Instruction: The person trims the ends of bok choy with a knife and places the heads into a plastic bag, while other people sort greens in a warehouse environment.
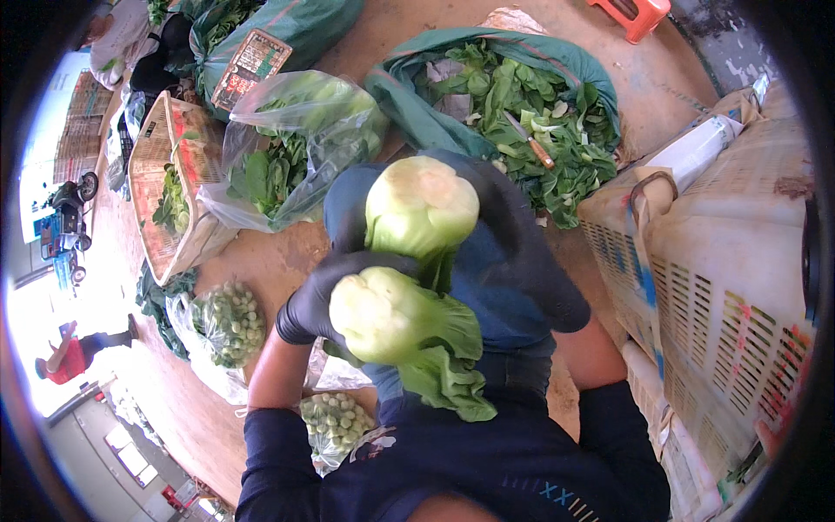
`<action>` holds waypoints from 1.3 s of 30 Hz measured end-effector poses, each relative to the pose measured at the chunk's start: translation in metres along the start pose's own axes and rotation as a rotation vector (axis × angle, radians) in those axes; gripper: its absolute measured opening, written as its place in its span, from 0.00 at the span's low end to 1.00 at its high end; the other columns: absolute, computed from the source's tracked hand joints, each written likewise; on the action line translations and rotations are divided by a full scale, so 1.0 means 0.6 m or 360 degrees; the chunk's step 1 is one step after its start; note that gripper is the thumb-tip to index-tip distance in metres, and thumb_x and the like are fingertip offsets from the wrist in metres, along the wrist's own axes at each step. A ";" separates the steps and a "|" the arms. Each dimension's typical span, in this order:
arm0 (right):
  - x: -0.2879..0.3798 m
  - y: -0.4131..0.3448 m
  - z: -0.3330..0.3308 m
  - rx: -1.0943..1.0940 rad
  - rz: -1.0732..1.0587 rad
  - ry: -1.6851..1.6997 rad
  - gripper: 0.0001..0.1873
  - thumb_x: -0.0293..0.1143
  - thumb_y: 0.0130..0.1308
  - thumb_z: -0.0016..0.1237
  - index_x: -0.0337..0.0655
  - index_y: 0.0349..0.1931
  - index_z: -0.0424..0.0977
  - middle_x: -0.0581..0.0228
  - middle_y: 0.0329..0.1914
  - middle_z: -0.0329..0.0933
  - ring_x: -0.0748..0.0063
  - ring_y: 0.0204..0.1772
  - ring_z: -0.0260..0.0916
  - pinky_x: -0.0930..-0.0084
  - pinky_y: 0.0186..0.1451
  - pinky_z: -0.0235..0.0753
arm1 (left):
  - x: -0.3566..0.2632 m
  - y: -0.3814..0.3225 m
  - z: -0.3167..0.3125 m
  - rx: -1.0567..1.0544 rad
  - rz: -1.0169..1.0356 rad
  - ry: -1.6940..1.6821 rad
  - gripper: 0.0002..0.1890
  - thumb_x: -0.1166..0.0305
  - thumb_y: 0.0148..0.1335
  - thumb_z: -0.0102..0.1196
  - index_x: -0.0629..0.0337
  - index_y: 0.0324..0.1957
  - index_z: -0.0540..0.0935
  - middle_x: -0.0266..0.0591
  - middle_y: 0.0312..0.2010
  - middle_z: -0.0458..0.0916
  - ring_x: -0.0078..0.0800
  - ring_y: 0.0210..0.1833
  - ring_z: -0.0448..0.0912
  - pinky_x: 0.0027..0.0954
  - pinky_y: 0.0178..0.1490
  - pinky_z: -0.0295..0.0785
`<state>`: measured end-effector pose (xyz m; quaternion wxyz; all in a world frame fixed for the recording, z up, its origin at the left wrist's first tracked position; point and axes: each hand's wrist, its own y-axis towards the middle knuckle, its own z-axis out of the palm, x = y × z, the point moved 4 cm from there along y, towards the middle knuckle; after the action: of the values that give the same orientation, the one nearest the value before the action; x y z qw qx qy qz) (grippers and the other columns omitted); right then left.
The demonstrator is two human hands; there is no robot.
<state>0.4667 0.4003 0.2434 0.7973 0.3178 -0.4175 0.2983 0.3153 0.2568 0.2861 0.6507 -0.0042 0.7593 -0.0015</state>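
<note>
Black gloves cover both hands. My left hand is closed around a head of bok choy, its cut pale base turned up and its leaves hanging towards my torso. A second head of bok choy stands base up over my lap, just beyond the first. My right hand is at its right side, blurred, with fingers partly hidden behind it; whether it grips is hard to tell. Past my knees a knife with a wooden handle lies on loose leaves in a green sack.
A clear plastic bag of greens stands beyond my left knee, near a plastic crate. Bags of bok choy lie at left. Stacked crates rise close at right. A red stool is at the top; a person is far left.
</note>
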 end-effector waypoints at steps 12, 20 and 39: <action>-0.026 -0.039 -0.203 -0.0782 0.0550 0.0446 0.45 0.45 0.42 0.64 0.38 0.61 0.59 0.56 0.56 0.67 0.63 0.58 0.65 0.65 0.60 0.67 | -0.060 -0.025 0.032 -0.0603 -0.0459 -0.0794 0.27 0.71 0.46 0.62 0.61 0.53 0.75 0.59 0.65 0.53 0.51 0.69 0.49 0.44 0.68 0.51; 0.023 -0.035 -0.041 -0.0394 0.0123 -0.0046 0.39 0.42 0.50 0.58 0.38 0.61 0.59 0.56 0.58 0.66 0.64 0.58 0.66 0.66 0.59 0.66 | -0.011 -0.107 -0.009 -0.0621 -0.0476 -0.0732 0.35 0.64 0.44 0.65 0.64 0.57 0.70 0.56 0.61 0.60 0.46 0.64 0.58 0.43 0.65 0.56; 0.013 -0.031 -0.027 0.0462 0.0777 -0.1208 0.27 0.22 0.52 0.56 0.36 0.54 0.64 0.59 0.54 0.66 0.70 0.53 0.70 0.76 0.49 0.73 | 0.024 -0.026 0.002 0.0357 -0.0574 -0.0749 0.56 0.60 0.35 0.72 0.70 0.65 0.53 0.49 0.60 0.65 0.35 0.62 0.64 0.35 0.65 0.56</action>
<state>0.4917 0.4029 0.2381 0.4423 0.4049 -0.6959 0.3951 0.3144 0.2410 0.2716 0.7942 -0.0673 0.5701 -0.1995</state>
